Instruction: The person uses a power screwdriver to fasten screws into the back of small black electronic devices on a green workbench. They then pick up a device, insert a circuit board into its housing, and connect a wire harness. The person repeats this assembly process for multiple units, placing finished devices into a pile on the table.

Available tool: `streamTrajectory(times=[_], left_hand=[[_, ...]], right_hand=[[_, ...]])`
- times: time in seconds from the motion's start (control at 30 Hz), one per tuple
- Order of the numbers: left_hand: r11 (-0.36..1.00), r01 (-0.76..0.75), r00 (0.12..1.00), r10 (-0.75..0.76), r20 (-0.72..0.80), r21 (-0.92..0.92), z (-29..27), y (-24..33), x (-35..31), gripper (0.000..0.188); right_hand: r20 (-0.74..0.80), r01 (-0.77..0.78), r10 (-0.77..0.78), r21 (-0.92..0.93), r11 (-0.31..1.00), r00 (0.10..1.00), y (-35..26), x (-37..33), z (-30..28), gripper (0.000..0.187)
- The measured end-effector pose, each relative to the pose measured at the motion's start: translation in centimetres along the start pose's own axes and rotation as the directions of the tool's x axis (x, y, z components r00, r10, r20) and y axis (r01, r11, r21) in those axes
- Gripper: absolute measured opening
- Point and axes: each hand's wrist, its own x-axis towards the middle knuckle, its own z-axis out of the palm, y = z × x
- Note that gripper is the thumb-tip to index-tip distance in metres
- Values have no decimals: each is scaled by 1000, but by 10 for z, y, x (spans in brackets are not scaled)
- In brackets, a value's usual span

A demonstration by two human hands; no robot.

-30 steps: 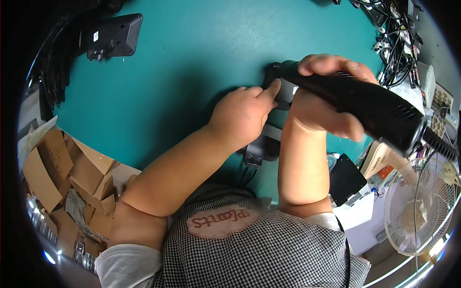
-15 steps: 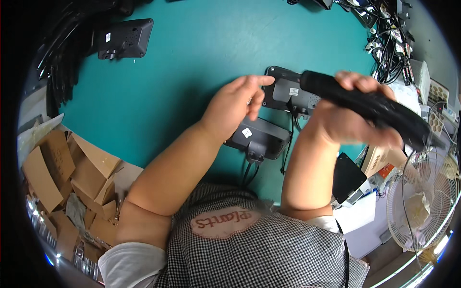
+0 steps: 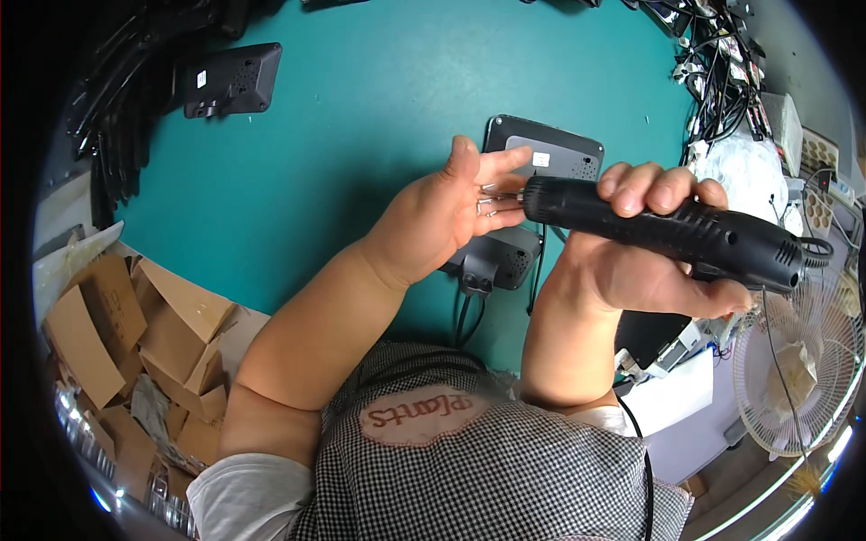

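Note:
My right hand is wrapped round a black electric screwdriver, held level with its bit pointing left. The bit reaches the fingers of my left hand. That hand is turned palm up, fingers stretched and thumb raised, with several small silver screws lying on the fingers. Behind the hands lies a black display unit, back side up with a white label; the screwdriver covers its near part. A second black unit with a cable lies nearer me, partly covered by my left hand.
Another black unit lies at the far left of the green table, beside a pile of black parts. Bundled cables crowd the far right. Cardboard boxes stand at the lower left, a white fan at the right.
My left hand has turned from pointing at the far unit to palm up, showing the screws. The screwdriver has come down slightly, bringing its bit to the left fingers.

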Motion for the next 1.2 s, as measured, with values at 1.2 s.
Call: streamTrajectory(times=[1.2], left_hand=[[866, 158, 962, -26, -273, 475, 12, 8, 3, 39]], right_hand=[[-25, 27, -27, -16, 1000, 999, -14, 0, -16, 95]])
